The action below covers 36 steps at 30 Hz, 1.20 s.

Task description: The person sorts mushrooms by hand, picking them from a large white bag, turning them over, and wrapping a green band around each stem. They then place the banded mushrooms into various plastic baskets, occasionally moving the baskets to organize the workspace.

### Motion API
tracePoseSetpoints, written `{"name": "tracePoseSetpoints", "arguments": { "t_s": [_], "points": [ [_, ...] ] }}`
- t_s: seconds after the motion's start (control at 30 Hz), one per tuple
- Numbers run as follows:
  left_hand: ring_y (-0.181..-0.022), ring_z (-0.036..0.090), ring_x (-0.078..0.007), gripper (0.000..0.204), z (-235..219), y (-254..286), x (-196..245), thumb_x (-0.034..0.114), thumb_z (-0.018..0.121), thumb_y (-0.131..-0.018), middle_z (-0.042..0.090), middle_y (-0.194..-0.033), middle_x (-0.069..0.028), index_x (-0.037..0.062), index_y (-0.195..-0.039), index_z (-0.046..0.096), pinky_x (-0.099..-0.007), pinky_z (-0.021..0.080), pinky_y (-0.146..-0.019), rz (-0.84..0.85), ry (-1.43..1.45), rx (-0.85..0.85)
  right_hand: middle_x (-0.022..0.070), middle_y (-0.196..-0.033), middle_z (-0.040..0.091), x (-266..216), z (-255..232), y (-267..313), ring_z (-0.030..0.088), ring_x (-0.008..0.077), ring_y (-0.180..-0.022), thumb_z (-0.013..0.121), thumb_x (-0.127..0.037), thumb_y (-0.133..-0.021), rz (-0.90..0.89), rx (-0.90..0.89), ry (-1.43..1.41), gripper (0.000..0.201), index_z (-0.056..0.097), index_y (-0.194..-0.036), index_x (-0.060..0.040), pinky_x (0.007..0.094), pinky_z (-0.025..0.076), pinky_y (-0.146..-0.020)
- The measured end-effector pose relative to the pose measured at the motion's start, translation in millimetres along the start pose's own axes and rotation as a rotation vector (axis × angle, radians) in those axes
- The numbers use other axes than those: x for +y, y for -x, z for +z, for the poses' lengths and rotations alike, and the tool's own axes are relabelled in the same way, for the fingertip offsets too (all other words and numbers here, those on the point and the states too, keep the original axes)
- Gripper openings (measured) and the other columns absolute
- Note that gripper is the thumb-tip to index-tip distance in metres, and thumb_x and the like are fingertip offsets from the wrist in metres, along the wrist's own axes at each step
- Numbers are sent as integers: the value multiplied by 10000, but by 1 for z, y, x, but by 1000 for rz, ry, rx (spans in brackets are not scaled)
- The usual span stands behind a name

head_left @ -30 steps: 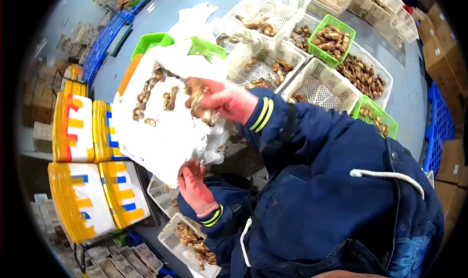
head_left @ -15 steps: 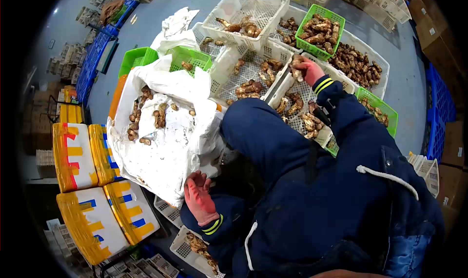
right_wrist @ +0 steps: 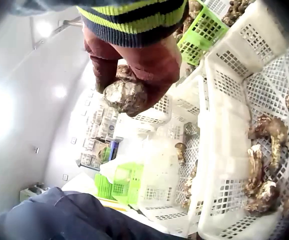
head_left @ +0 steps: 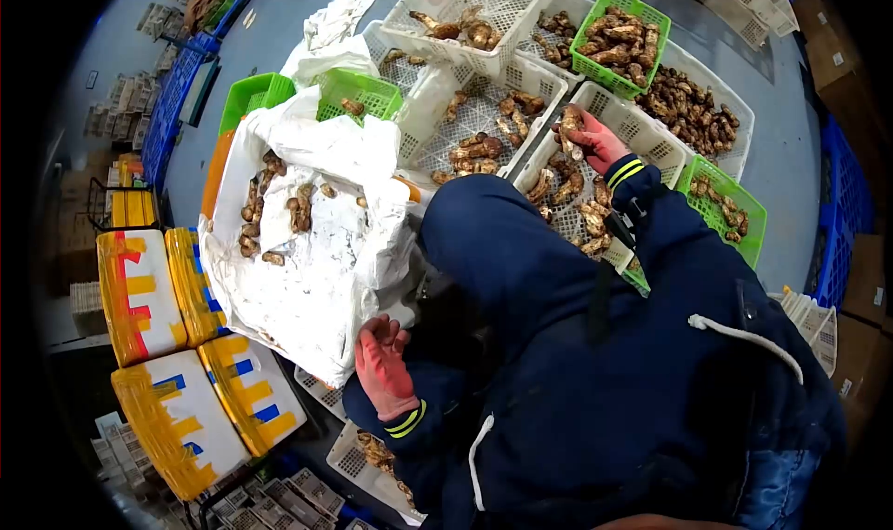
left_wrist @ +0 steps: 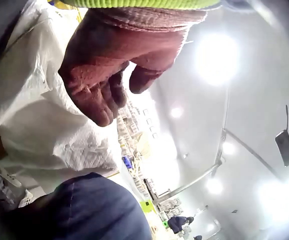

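Brown, knobbly mushrooms [head_left: 300,208] lie on the white sheet [head_left: 326,270] lining a box. My right hand [head_left: 596,141] pinches a mushroom [head_left: 570,132] above a white basket [head_left: 642,132] that holds several others. The right wrist view shows the mushroom's pale rounded end [right_wrist: 126,96] between the thumb and fingers of my gloved right hand [right_wrist: 134,65]. Beside the lined box's near edge, my left hand [head_left: 383,367] holds nothing, its fingers loosely bent. In the left wrist view this left hand [left_wrist: 119,55] hangs near the white sheet [left_wrist: 69,125].
White baskets [head_left: 446,112] with mushrooms stand around the lined box. A green basket [head_left: 621,42] full of mushrooms sits at the top, another [head_left: 726,205] at the right. Taped white boxes [head_left: 186,409] stand at the left. Blue pallets [head_left: 842,214] lie beyond.
My right hand has moved right from over the lined box to over the white basket, carrying a mushroom. Mushrooms now show in that basket. The left hand stays near the lined box's edge.
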<state>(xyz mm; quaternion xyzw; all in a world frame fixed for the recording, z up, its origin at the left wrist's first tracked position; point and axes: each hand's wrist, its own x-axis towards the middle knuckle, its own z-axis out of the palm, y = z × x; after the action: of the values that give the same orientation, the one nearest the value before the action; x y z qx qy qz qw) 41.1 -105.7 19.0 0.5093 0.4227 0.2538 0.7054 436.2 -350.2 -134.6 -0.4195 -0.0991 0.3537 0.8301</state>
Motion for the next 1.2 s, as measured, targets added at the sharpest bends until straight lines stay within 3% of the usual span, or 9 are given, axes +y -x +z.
{"name": "tracePoseSetpoints", "arguments": {
  "t_s": [0.33, 0.53, 0.63, 0.73, 0.8, 0.87, 0.93, 1.0, 1.2],
  "points": [
    [-956, 549, -233, 401, -2, -6, -9, 341, 467, -937, 529, -1121, -131, 2, -1149, 487, -339, 456, -833, -30, 34, 13, 165, -1270, 474, 6, 10, 3, 528, 246, -1088, 675, -45, -768, -21, -29, -35, 878, 122, -1442, -151, 345, 445, -905],
    [-982, 551, -241, 399, -3, -8, -9, 333, 462, -940, 528, -1127, -136, -7, -1147, 488, -342, 458, -842, -62, 43, 41, 55, -1328, 410, -1, 45, -11, 517, 156, -1053, 696, 22, -699, -4, -112, 84, 857, 233, -1414, -72, 259, 436, -878],
    [-1021, 528, -231, 408, -5, -8, -9, 341, 469, -933, 522, -1156, -114, -1, -1156, 483, -333, 434, -870, -98, -6, 67, -1, -971, 525, 5, 58, -30, 436, 47, -651, 693, -36, -721, 56, -120, 129, 833, 234, -1415, -65, 186, 380, -610],
    [-943, 578, -240, 386, -1, -14, -13, 325, 467, -941, 567, -1088, -145, -16, -1118, 500, -329, 476, -807, -112, -9, 104, 79, -1248, 485, 30, 59, -77, 534, 109, -981, 714, -18, -718, 343, -168, 328, 869, 203, -1420, -40, 241, 446, -812],
    [-933, 586, -234, 372, 2, -18, -15, 312, 482, -937, 575, -1071, -145, -16, -1113, 507, -326, 484, -796, -133, 3, 115, 108, -1162, 549, 72, 53, -134, 554, 101, -884, 702, -27, -731, 313, -250, 374, 832, 209, -1400, 1, 245, 453, -737],
    [-927, 589, -232, 367, 2, -20, -15, 306, 487, -935, 579, -1063, -143, -15, -1111, 510, -325, 487, -792, -136, 47, 143, 92, -1010, 595, 94, 92, -187, 536, 88, -709, 689, -58, -751, 177, -249, 532, 804, 211, -1397, -32, 240, 450, -604],
    [-916, 594, -226, 367, 2, -23, -13, 305, 499, -931, 583, -1055, -138, -18, -1106, 517, -325, 491, -790, -157, 68, 166, 73, -918, 600, 96, 121, -235, 471, 80, -595, 678, -114, -772, 295, -367, 77, 780, 213, -1398, -89, 252, 432, -527],
    [-923, 593, -225, 370, -2, -24, -10, 303, 501, -930, 583, -1056, -138, -22, -1107, 511, -327, 492, -792, -137, 75, 145, 72, -922, 602, 95, 180, -271, 468, 102, -585, 638, -139, -809, 103, -36, 307, 720, 213, -1390, -130, 263, 453, -548],
    [-920, 590, -231, 319, -19, -29, -2, 260, 516, -924, 585, -1052, -139, -9, -1096, 518, -324, 485, -784, -80, 260, 171, 58, -978, 631, 20, 282, -269, 619, 151, -817, 544, -194, -881, 46, -297, 433, 377, 484, -1222, -45, 265, 488, -691]
  ]
}}
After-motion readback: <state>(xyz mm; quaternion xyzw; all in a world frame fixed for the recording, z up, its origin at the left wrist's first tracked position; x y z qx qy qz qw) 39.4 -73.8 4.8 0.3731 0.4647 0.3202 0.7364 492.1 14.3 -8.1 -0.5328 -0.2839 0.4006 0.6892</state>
